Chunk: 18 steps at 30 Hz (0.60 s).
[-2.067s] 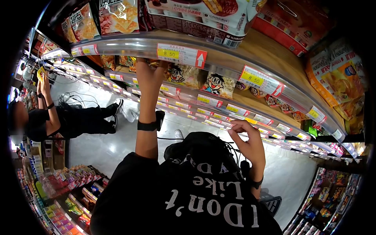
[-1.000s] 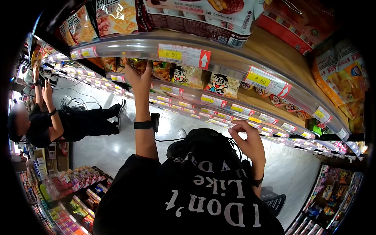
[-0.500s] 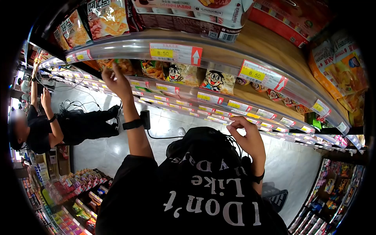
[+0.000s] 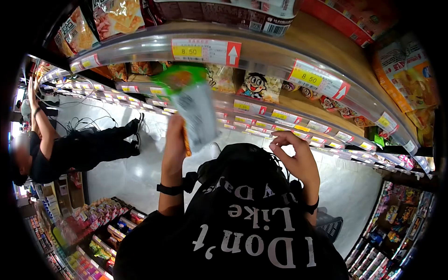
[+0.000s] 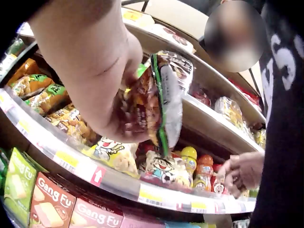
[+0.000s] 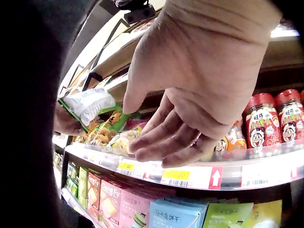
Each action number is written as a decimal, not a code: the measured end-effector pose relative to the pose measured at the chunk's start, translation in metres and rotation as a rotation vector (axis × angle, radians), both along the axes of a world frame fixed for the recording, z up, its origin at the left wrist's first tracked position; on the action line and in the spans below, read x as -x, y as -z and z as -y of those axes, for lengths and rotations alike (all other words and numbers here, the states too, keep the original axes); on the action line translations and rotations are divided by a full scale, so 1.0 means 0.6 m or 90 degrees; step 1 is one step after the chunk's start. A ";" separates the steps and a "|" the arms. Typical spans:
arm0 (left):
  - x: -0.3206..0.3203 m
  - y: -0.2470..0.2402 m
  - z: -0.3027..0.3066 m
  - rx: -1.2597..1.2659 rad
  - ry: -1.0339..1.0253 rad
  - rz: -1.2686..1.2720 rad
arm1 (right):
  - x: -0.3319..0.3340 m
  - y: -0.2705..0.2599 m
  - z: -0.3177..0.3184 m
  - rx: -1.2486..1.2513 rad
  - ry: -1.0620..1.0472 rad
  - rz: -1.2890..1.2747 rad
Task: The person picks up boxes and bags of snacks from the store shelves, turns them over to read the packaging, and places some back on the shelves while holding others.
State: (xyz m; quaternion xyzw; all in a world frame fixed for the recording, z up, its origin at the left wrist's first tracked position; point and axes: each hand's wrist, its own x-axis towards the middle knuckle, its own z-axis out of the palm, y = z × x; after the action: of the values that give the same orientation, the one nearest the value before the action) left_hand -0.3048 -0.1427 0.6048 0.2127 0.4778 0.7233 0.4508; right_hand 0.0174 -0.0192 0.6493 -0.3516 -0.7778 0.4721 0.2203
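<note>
In the head view my left hand [image 4: 175, 142] grips a snack bag [image 4: 193, 109] with a green top edge and a silvery back, in front of the shelf. The left wrist view shows the bag [image 5: 154, 104] from the side, its front orange-brown with a dark green seam. My left fingers curl round its side and are partly hidden by it. Loosely bent, my right hand [image 4: 296, 156] hangs before the lower shelves with nothing in it. In the right wrist view the right hand [image 6: 190, 104] is close to the shelf edge and price labels.
White popcorn-like bags with a cartoon face [image 4: 259, 88] stand on the shelf below the upper one. A clear shelf lip with price tags [image 4: 205, 50] curves across the front. Another person [image 4: 84, 149] stands at the left. A dark basket [image 4: 330, 226] is on the floor behind.
My left hand reached leftward along the shelf among the snack bags, then came back toward my body with one bag in its grip. My right hand has stayed nearly in place.
</note>
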 end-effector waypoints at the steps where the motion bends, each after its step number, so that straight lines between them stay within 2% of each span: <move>1: -0.019 -0.012 -0.004 0.022 0.051 -0.004 | 0.002 -0.006 -0.002 0.042 -0.024 -0.021; 3: -0.051 -0.034 -0.015 0.074 0.165 -0.023 | 0.006 -0.022 -0.004 0.086 -0.046 -0.038; 5: -0.085 -0.080 -0.030 0.086 0.313 -0.019 | 0.015 -0.041 -0.002 0.096 -0.103 -0.188; 6: -0.082 -0.075 -0.042 0.021 0.423 -0.103 | 0.013 -0.035 0.000 0.098 -0.101 -0.186; 8: -0.102 -0.085 -0.057 0.044 0.547 -0.188 | 0.008 -0.016 0.005 0.022 -0.063 -0.251; 9: -0.112 -0.085 -0.062 0.041 0.584 -0.178 | 0.013 -0.026 0.016 0.127 -0.034 -0.281; 12: -0.126 -0.051 -0.062 0.003 0.632 -0.138 | 0.020 -0.039 0.015 0.181 -0.005 -0.276; 14: -0.129 -0.039 -0.056 0.036 0.591 0.003 | 0.024 -0.053 0.019 0.167 0.029 -0.302; 15: -0.129 -0.039 -0.058 -0.007 0.600 0.022 | 0.021 -0.052 0.017 0.186 0.040 -0.301; 16: -0.128 -0.043 -0.059 -0.010 0.604 0.018 | 0.019 -0.050 0.015 0.205 0.050 -0.301; 18: -0.123 -0.052 -0.066 -0.089 0.727 -0.105 | 0.013 -0.041 0.011 0.164 0.035 -0.302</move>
State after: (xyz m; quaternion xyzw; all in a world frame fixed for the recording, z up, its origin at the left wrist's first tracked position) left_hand -0.2309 -0.1034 0.6360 0.5213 0.2723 0.3765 0.7158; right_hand 0.0093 -0.0255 0.6740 -0.2771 -0.6278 0.6305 0.3626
